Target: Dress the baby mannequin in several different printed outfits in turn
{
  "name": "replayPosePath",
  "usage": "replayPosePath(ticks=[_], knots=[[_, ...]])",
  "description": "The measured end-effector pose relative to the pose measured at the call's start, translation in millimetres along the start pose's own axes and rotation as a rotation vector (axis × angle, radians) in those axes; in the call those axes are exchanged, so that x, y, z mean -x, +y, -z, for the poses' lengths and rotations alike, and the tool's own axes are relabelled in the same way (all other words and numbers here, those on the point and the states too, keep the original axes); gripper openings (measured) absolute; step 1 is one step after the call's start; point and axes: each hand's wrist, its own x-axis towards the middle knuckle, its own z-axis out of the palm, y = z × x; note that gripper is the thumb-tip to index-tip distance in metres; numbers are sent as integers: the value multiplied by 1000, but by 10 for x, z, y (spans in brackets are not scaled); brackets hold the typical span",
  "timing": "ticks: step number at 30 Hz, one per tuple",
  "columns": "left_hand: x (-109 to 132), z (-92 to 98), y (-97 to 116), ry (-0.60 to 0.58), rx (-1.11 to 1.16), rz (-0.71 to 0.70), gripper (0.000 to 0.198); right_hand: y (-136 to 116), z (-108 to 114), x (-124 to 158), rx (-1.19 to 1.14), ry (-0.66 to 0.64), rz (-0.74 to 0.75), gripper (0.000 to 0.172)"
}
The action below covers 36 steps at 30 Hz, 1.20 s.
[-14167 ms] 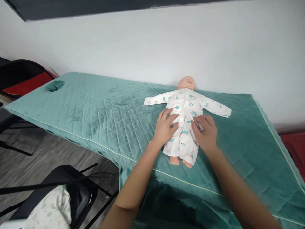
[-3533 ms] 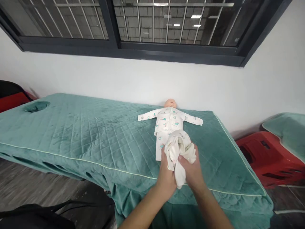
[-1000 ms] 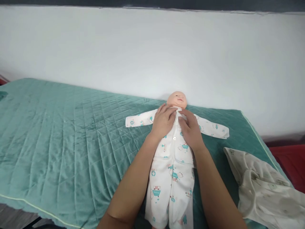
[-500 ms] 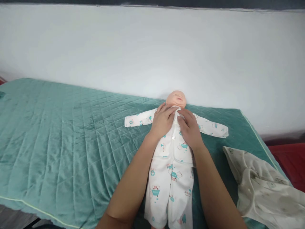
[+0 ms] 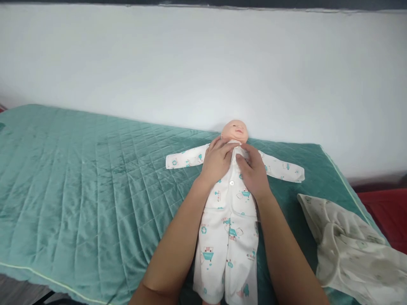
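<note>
A baby doll [image 5: 235, 130] lies on its back, its bald head toward the wall. It wears a white printed baby shirt [image 5: 219, 197] and matching trousers [image 5: 211, 254]. My left hand [image 5: 216, 161] rests over one side of the chest, its fingertips closed on the shirt's collar edge. Across from it, my right hand [image 5: 254, 171] has thumb and forefinger at the same front edge just below the neck. The fingertips hide whatever is between them. Lower on the front, a pale button [image 5: 232, 183] shows. Both sleeves stretch outward.
Underneath is a green quilted cover [image 5: 95, 190] with light piping at its edges. A crumpled pale patterned garment [image 5: 352, 250] lies at the right. Beyond the right edge is a red object [image 5: 384, 214]. The white wall [image 5: 190, 63] rises directly behind the doll's head.
The fingers of my right hand have shifted slightly at the collar, with the thumb and forefinger bent a little differently. My left hand and the doll stay put.
</note>
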Motion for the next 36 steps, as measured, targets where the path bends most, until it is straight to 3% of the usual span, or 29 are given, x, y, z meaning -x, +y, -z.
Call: replayPosePath(ticks=[8,25,30,36], knots=[[-1,4,6,-10,7,11,43,-33,16,14,-12,11,35,34],[10,-5,19,6,15,26,38,-115,25,7,220,32,59,33],[20,17,47,1,28,15,38,-87,17,8,85,38,8,26],[23,52,91,9,67,0,37,-16,-8,32,-137,201,-75,20]])
